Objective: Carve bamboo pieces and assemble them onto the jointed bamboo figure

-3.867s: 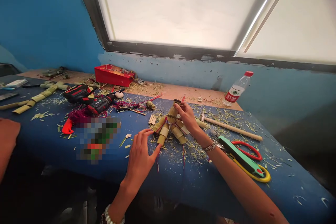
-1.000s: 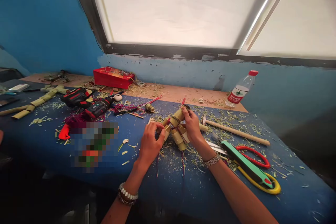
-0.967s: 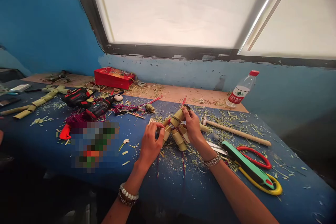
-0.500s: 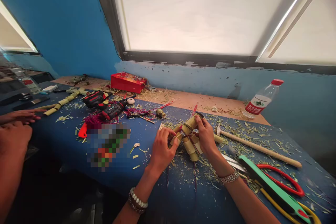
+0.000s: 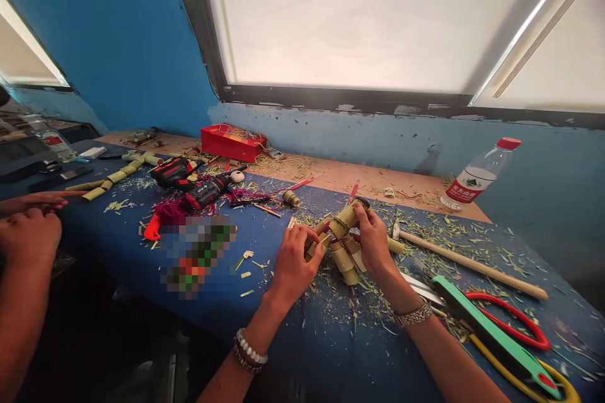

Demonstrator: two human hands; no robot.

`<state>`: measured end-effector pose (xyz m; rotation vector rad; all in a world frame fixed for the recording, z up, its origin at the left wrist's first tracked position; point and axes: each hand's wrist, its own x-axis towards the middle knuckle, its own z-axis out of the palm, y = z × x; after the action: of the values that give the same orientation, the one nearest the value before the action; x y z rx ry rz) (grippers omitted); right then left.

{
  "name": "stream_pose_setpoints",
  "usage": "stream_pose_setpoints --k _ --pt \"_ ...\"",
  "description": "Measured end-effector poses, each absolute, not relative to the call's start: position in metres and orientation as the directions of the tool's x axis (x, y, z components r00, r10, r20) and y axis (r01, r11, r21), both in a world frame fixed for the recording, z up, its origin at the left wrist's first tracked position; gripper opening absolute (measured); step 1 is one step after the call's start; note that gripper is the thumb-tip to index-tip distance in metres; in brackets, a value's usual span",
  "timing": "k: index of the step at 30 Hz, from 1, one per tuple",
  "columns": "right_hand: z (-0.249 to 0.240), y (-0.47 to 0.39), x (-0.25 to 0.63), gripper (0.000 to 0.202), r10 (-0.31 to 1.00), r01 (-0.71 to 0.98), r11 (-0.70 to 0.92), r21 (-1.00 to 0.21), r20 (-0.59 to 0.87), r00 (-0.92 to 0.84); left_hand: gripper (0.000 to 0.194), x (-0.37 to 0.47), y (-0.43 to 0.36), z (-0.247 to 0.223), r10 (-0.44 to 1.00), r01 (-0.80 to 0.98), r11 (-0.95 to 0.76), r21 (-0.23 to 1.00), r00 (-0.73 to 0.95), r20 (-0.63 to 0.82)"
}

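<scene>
A jointed bamboo figure (image 5: 345, 258), made of short tube pieces tied with dark reddish cord, is held up over the blue table (image 5: 326, 352). My right hand (image 5: 377, 240) is closed round its upper piece, near a dark round end. On the figure's left side, my left hand (image 5: 293, 264) pinches a bamboo piece between thumb and fingers, with a thin pale sliver showing at the fingertips. Several tube pieces hang below between both hands. My palms and curled fingers hide part of the figure.
Right of my hands lie a wooden-handled hammer (image 5: 467, 264), a green-handled tool (image 5: 491, 334) and red-handled scissors (image 5: 515, 315). A water bottle (image 5: 472, 179) stands behind. Leftward are a power drill (image 5: 205, 192), a red box (image 5: 231, 143) and another person's hands (image 5: 31, 233). Bamboo shavings are strewn about.
The camera view has shifted slightly. Both my hands keep their hold on the bamboo figure, with hardly any change in their pose.
</scene>
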<state>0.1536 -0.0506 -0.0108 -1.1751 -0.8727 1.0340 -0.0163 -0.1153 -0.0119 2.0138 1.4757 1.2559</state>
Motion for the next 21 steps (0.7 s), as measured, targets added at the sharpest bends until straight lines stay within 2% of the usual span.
stream_pose_setpoints --k 15,21 --pt "-0.0096 -0.0504 0.1524 0.058 0.951 -0.188 0.071 -0.98 0.01 0.309 0.011 -0.0142 -0.1132 -0.0162 0.88 0.572 -0.426 0.701 0.082 0.468" --pt "-0.0082 -0.0509 0.1515 0.06 0.951 -0.186 0.059 -0.981 -0.001 0.308 0.009 -0.0136 -0.1148 -0.0148 0.887 0.564 -0.419 0.711 0.09 0.452"
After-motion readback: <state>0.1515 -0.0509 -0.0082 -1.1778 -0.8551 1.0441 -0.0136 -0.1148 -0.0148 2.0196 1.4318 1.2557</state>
